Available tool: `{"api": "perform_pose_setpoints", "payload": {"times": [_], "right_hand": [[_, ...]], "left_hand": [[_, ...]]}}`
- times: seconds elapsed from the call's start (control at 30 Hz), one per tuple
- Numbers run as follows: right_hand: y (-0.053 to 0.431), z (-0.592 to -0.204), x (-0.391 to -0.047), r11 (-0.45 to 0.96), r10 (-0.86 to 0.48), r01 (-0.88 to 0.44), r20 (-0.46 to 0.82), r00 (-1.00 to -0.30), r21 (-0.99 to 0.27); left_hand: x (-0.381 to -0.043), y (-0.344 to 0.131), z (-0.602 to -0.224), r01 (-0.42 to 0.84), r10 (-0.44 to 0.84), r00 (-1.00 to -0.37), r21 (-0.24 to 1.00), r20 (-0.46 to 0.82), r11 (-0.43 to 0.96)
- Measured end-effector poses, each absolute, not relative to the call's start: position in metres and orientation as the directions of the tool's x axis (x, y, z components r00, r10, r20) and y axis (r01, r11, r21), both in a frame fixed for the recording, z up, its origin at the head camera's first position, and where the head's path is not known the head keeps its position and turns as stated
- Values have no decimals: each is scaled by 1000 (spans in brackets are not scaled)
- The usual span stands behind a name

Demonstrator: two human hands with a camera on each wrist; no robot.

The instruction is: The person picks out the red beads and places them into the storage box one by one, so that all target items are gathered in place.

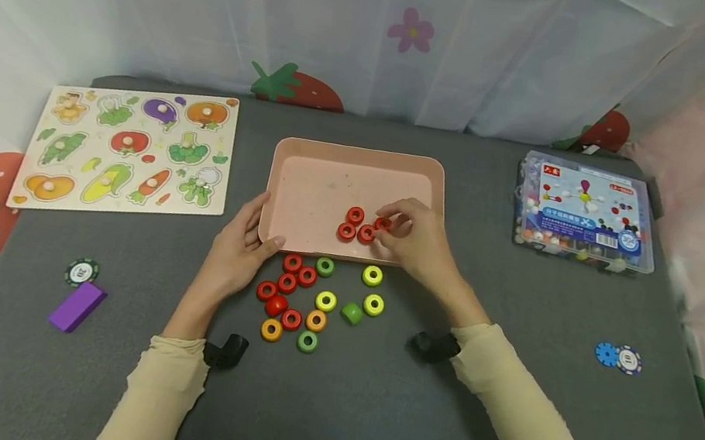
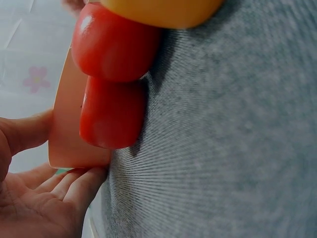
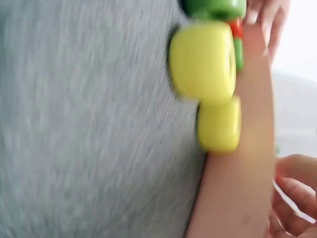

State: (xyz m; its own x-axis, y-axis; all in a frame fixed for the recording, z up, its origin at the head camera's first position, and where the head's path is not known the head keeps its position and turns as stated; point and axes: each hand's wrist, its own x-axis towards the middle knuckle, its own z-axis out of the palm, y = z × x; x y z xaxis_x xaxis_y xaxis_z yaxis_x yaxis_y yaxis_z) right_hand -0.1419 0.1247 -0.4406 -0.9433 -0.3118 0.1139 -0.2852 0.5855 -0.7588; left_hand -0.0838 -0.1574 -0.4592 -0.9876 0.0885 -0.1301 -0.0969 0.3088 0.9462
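A shallow pink tray [image 1: 311, 189] lies on the grey table, and my left hand [image 1: 234, 250] grips its near left corner, thumb on the front side and fingers along the left side. Over the tray's right part, my right hand [image 1: 419, 243] pinches a red ring bead [image 1: 383, 224] between thumb and fingertips, close over the tray floor. Beside it in the tray sit three more red beads [image 1: 356, 215]. In front of the tray lie several loose beads: red [image 1: 266, 290], yellow [image 1: 373, 305], orange [image 1: 272, 329] and green [image 1: 307, 341].
At the left is a vegetable puzzle board [image 1: 131, 149], with a purple block [image 1: 77, 307] and a dark poker chip [image 1: 81, 272] nearer. At the right stand a clear plastic box [image 1: 587, 214] of small coloured pieces and two overlapping chips [image 1: 629, 360]. A printed curtain [image 1: 357, 32] hangs behind.
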Motion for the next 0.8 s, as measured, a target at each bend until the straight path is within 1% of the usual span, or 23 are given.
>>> {"api": "perform_pose_setpoints", "payload": {"times": [0.1,0.2,0.27,0.33,0.43,0.53,0.7,0.8], "right_hand": [[114,-434,-130,530,-398,-382,177,-900,-757],[101,-431,-116,454,-501,-473,223,-836,-755],[92,-431,-108,415,-566,-502,217,-795,-759],[85,-431,-100,414,-616,-503,173,-768,-758],[77,-435,-93,476,-650,-490,83,-755,-730],[71,-439,-88,544,-652,-492,26,-758,-680],[66,-443,-83,588,-654,-533,30,-756,-608],[64,-445,-80,597,-658,-540,23,-753,-593]], "left_hand": [[-84,-158,-460,-97,89,-988,947,-130,306],[-84,-158,-460,-95,89,-988,946,-129,308],[-84,-157,-460,-94,91,-988,946,-128,309],[-84,-157,-459,-96,92,-987,946,-130,308],[-84,-156,-458,-101,90,-987,944,-135,313],[-84,-156,-458,-105,88,-986,942,-139,319],[-84,-158,-460,-99,82,-988,939,-133,329],[-84,-158,-460,-96,85,-988,940,-131,328]]}}
